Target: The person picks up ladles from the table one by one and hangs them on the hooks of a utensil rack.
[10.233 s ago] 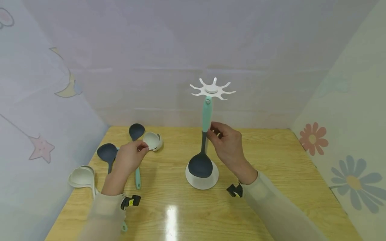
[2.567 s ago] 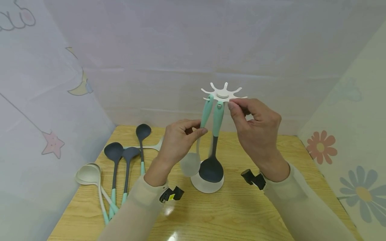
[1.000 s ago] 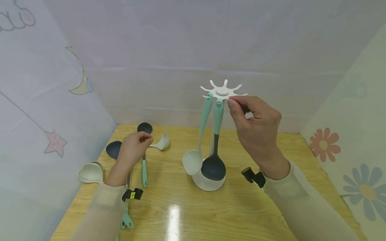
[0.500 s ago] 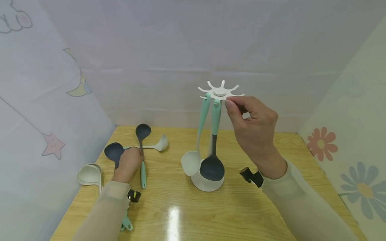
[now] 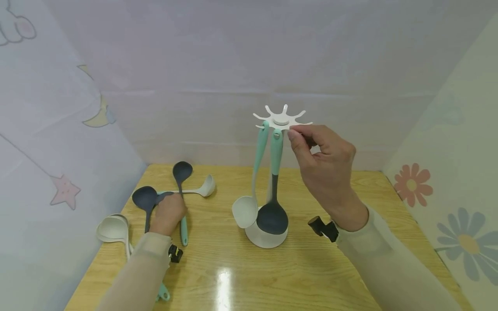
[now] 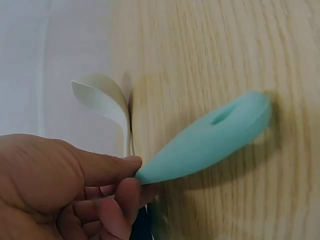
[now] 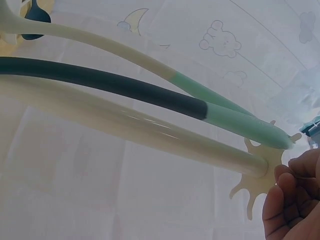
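Note:
On the left of the table my left hand (image 5: 168,212) pinches a dark ladle (image 5: 182,171) where its shaft meets the mint handle (image 6: 210,140), as the left wrist view shows. Its bowl points to the back wall. My right hand (image 5: 327,160) holds an arm of the white utensil stand (image 5: 281,119) between thumb and forefinger. From that stand hang a white ladle (image 5: 245,211) and another dark ladle (image 5: 273,217), both by holes in their mint handles. The dark one hangs in front of the stand's post (image 7: 220,154).
A white ladle (image 5: 206,186) lies crosswise under the held ladle's shaft. Further left are a dark ladle (image 5: 145,198), another dark one partly hidden by the left hand, and white ladles (image 5: 112,228) stacked together. Fabric walls (image 5: 447,172) border the wooden table (image 5: 311,268).
The white ladle has gone onto the stand beside the dark one. My left hand has left it, moved back left and down, and taken hold of a dark ladle. The right hand stays at the stand.

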`<state>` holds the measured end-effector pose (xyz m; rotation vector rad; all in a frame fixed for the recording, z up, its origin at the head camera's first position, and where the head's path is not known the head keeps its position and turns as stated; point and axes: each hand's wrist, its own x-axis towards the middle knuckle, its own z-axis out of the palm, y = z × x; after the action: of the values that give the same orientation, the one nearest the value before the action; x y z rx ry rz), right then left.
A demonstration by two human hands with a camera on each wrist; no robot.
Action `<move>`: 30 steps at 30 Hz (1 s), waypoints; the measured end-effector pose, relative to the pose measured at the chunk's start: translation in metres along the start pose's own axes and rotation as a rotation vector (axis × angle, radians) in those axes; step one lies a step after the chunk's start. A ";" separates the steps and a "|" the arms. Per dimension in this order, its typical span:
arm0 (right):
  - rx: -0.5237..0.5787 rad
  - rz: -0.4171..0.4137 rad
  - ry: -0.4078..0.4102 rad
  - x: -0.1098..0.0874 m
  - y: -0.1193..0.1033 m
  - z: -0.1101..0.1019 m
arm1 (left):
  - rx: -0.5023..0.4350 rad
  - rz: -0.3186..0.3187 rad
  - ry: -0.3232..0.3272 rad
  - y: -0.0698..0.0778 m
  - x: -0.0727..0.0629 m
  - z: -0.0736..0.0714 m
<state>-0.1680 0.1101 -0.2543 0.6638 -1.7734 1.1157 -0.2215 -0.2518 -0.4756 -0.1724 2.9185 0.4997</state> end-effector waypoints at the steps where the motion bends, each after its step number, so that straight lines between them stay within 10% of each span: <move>1: -0.003 0.000 0.000 0.000 0.000 0.000 | -0.002 0.001 -0.006 0.000 0.001 0.001; 21: -0.032 -0.006 0.004 0.001 -0.001 0.001 | -0.701 0.119 -0.166 0.021 -0.015 -0.040; 30: -0.019 -0.003 0.014 0.001 -0.001 0.001 | -0.446 0.246 0.145 0.031 -0.018 -0.046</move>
<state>-0.1683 0.1089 -0.2538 0.6454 -1.7689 1.0975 -0.2153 -0.2363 -0.4199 0.1015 2.9329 1.2223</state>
